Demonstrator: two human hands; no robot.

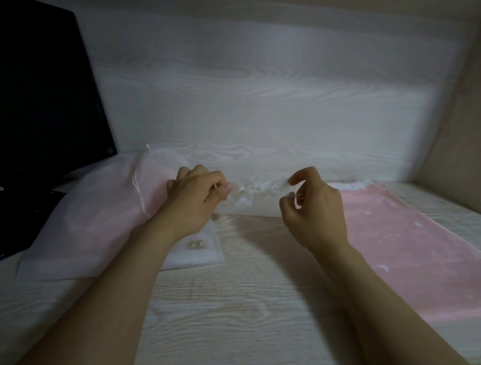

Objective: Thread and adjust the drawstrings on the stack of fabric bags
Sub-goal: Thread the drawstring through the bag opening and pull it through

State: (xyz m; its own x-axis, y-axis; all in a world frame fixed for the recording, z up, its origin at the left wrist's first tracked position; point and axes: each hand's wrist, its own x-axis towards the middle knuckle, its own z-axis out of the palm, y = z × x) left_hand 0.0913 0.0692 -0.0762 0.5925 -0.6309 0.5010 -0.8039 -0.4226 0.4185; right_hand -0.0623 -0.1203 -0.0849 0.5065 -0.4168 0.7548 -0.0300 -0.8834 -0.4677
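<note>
Left hand (197,198) and right hand (314,208) are pinching opposite ends of sheer white fabric bag (253,194). Pink fabric stack (411,243) is lying beside right hand.

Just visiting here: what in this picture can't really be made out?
Head view only.
- Sheer bag, pinched by the left hand: whether it is threaded is lost in blur and white-on-white; whether the right hand grips it is unclear.
- Small packet: partly under the left forearm, round contents too small.
- Pink stack: cut off by the right edge.
- Monitor: cut off at the left edge.
</note>
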